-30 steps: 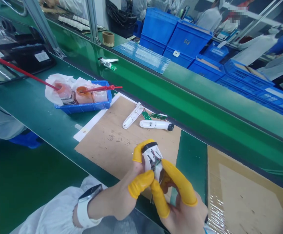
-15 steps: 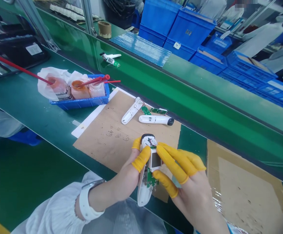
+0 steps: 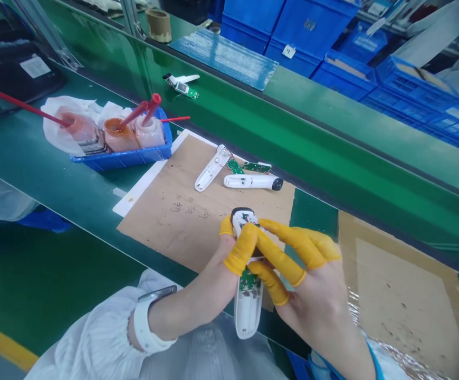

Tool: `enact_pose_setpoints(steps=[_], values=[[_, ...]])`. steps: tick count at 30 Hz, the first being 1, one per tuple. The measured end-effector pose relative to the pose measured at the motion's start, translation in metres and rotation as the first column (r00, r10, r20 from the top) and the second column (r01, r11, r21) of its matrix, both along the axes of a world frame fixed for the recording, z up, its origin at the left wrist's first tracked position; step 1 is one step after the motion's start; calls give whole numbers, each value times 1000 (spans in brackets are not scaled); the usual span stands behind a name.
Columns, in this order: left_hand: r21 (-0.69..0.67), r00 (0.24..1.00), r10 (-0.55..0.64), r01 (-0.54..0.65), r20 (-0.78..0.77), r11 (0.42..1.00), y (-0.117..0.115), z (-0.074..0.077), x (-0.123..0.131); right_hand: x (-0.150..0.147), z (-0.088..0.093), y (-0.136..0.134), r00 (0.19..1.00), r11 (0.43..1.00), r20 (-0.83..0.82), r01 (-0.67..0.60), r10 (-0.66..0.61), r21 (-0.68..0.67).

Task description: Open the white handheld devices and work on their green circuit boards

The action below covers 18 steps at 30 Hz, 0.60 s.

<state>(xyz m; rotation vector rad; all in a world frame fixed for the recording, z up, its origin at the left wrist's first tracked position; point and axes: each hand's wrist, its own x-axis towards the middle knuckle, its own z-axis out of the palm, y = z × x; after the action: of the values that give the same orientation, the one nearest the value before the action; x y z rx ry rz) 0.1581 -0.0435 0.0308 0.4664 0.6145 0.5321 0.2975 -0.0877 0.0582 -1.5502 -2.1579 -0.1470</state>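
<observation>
Yellow finger cots cover several fingers of both hands. My left hand (image 3: 229,258) is closed around the black-topped head of a white plastic housing (image 3: 248,316), its thumb over the upper part. Inside the housing lies a green circuit board (image 3: 249,279), whose display is mostly hidden by fingers. My right hand (image 3: 304,264) pinches the board and display from the right side, its fingertips close to the left thumb. Beyond the hands, a white housing half (image 3: 212,169) and a second, black-tipped housing (image 3: 251,181) lie on cardboard (image 3: 154,211), with wired green boards (image 3: 257,167) beside them.
A blue tray (image 3: 122,157) with several bottles and red sticks stands at the left. Another opened device (image 3: 182,85) lies on the green conveyor belt (image 3: 312,153). More cardboard (image 3: 407,295) is at the right. Blue crates (image 3: 293,31) are stacked behind.
The circuit board has swung left and down into the housing, which hangs more upright now. My left thumb has moved over the display, and my right fingers have followed. The view has shifted slightly.
</observation>
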Motion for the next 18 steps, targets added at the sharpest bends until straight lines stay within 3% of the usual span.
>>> enact_pose_setpoints(steps=[3,7,9,15,18], values=[[67,995,-20,26,-95,997,0,2,1,-2,-2,2,1000,1000,-25,13,-13,11],[69,990,-3,12,-139,998,8,8,6,-3,-12,-7,953,989,-269,145,-140,0],[43,986,23,-16,-163,999,11,11,8,-5,-16,-16,940,983,-306,176,-154,45],[32,979,78,-73,-186,997,9,9,13,-15,-6,-20,999,998,-46,-14,16,58],[7,965,71,-72,-253,997,8,5,13,-12,-3,-14,991,994,-70,-108,110,26]])
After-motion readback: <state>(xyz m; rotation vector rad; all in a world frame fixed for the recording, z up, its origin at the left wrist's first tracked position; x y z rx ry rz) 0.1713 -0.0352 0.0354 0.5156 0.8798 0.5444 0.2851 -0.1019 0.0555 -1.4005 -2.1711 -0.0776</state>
